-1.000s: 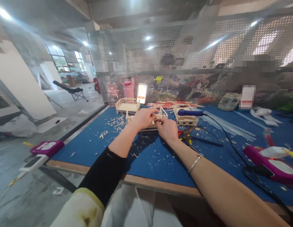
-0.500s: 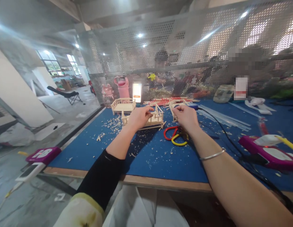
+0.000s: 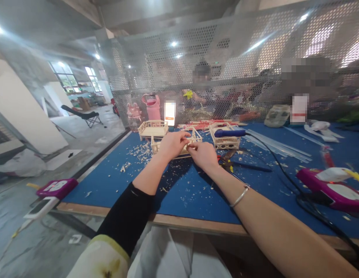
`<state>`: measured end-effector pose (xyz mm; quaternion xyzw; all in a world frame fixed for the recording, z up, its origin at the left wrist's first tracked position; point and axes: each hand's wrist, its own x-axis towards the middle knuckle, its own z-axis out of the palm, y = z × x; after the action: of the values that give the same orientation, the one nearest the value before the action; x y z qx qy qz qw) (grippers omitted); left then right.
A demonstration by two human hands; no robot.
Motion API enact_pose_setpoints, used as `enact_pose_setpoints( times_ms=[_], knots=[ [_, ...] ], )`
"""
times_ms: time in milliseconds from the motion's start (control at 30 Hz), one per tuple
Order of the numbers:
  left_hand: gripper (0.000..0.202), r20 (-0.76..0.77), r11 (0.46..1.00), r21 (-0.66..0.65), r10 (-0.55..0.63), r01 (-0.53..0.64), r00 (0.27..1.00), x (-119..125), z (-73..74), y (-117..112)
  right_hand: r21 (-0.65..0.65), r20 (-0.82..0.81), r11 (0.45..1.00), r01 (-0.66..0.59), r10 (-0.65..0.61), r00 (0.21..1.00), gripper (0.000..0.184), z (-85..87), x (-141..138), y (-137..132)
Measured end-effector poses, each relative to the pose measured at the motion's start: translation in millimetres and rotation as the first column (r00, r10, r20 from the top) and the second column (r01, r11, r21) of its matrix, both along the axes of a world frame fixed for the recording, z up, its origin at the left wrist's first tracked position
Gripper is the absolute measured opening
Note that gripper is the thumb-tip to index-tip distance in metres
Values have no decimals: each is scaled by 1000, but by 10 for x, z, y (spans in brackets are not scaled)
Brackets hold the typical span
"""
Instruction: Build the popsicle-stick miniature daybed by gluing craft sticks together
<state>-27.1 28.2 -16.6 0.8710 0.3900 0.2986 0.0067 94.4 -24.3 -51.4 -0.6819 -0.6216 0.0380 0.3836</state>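
My left hand [image 3: 174, 144] is closed over a small model frame of thin wooden sticks [image 3: 155, 146] that stands on the blue tabletop [image 3: 179, 193]. My right hand [image 3: 205, 154] meets it at the frame's right part, thumb and fingers pinched together; what lies between them is too small to make out. To the right, a second stick frame [image 3: 227, 143] has a blue-handled corded tool [image 3: 230, 133] lying across its top. Behind my left hand sits a third stick frame [image 3: 153, 130]. Scissors or pliers [image 3: 228, 155] lie beyond my right wrist, partly covered by it.
Wood shavings are scattered around the frames. Red sticks [image 3: 196, 125] and clear strips [image 3: 269, 146] lie behind and to the right. A lit phone [image 3: 169, 113] and a pink bottle [image 3: 152, 108] stand at the back. A purple power strip [image 3: 330, 189] with cables is at right.
My right hand has moved left, away from the right-hand stick frame and the blue-handled tool, to the frame at my left hand. My left hand stays in place.
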Motion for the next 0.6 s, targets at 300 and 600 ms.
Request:
enact_pose_setpoints(
  times_ms=[300,600],
  knots=[
    [25,19,1000,12,-14,13,1000,-2,-26,12,49,-521,988,-147,151,840,28,-242,-20,148],
    [26,15,1000,1,-1,1,1000,7,-19,-1,34,-436,992,-118,121,892,27,-262,-17,172]
  ],
)
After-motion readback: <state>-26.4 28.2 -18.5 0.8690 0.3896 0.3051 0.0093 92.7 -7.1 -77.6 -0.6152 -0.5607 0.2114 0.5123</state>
